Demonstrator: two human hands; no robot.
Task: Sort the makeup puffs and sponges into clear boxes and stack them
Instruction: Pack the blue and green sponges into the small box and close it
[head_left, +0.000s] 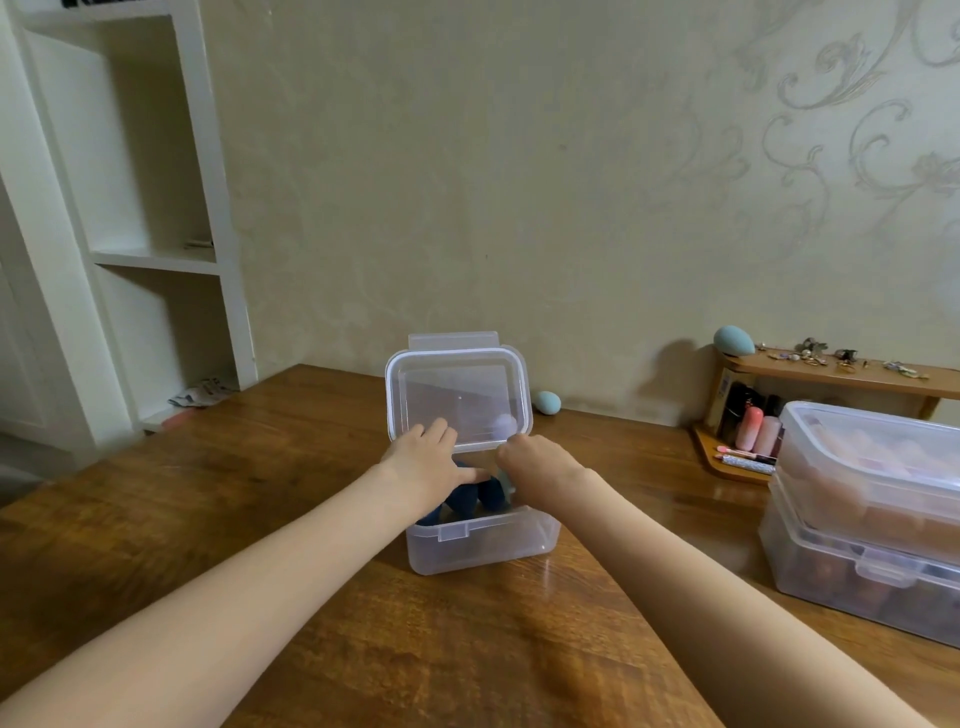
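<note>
A clear plastic box (483, 545) stands on the wooden table (260, 467), its hinged lid (457, 384) upright. Dark blue sponges (467, 496) lie inside. My left hand (426, 460) rests over the box's left side, fingers against the lid's lower edge. My right hand (535, 467) reaches into the box from the right with its fingers curled, and what they hold is hidden. A pale lilac sponge (505, 425) shows through the lid. One light blue sponge (547, 401) lies behind the box by the wall, another (733, 340) on the wooden rack.
Two closed clear boxes (862, 499), stacked and filled with puffs, stand at the right. Behind them a small wooden rack (831, 371) holds cosmetics and trinkets. A white shelf unit (130, 208) stands at the left beyond the table's edge.
</note>
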